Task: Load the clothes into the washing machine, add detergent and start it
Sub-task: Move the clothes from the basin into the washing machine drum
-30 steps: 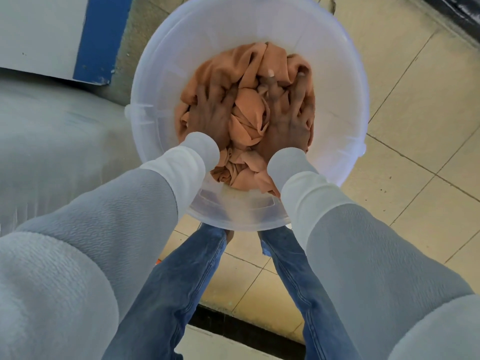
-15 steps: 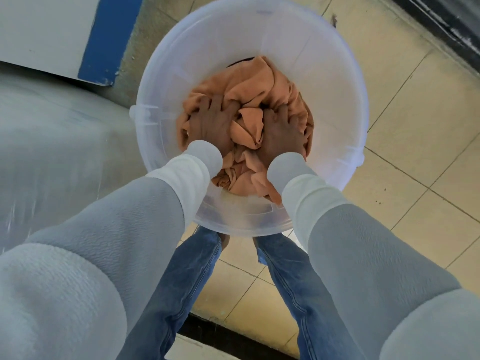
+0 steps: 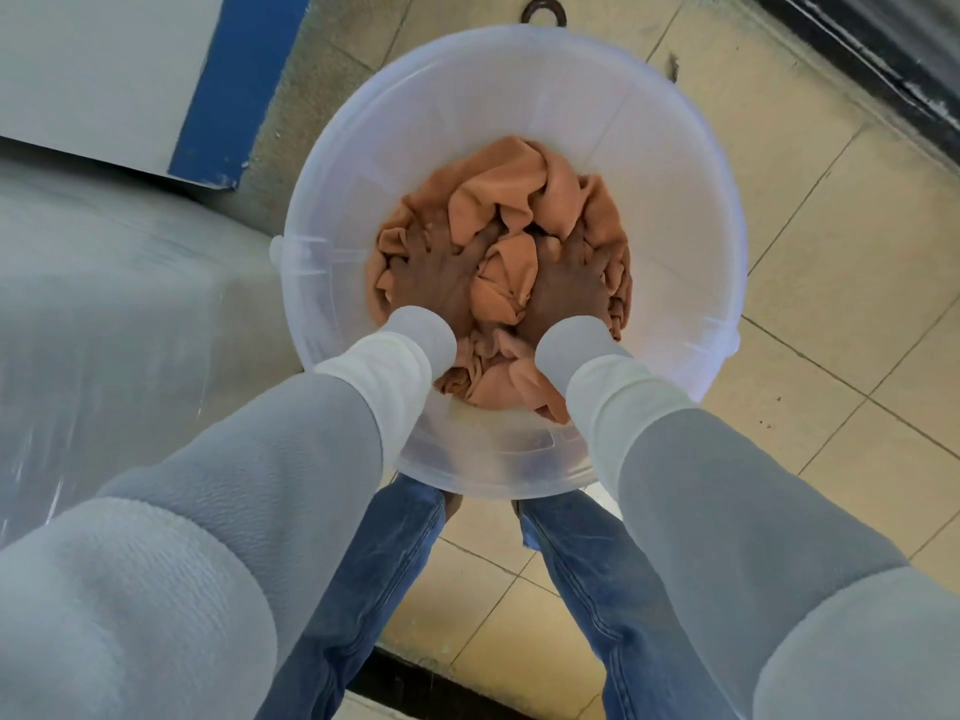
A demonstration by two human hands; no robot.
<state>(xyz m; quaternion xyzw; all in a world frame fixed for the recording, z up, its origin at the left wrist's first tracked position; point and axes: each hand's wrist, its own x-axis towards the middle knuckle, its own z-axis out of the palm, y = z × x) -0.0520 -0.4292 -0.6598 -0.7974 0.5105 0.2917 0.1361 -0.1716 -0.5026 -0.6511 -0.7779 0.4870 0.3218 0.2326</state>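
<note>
A translucent white plastic bucket [image 3: 519, 85] stands on the tiled floor in front of my legs. A bundle of orange cloth [image 3: 519, 189] lies crumpled in its bottom. Both my hands reach down inside the bucket. My left hand [image 3: 441, 272] lies on the left side of the bundle, its fingers dug into the folds. My right hand [image 3: 566, 283] lies on the right side, its fingertips hidden under the fabric. A bunched fold of cloth rises between the two hands. The cloth covers the bucket's floor beneath it.
A grey surface under shiny plastic film [image 3: 104, 304] runs along the left, close to the bucket. Behind it is a white and blue panel [image 3: 104, 59]. Beige floor tiles [image 3: 831, 304] spread to the right. A dark ring [image 3: 544, 10] lies beyond the bucket, and a black strip [image 3: 883, 54] crosses the top right.
Both hands have drawn together and sunk deeper into the orange cloth, their fingers closing into the folds. The bundle has bunched up between them.
</note>
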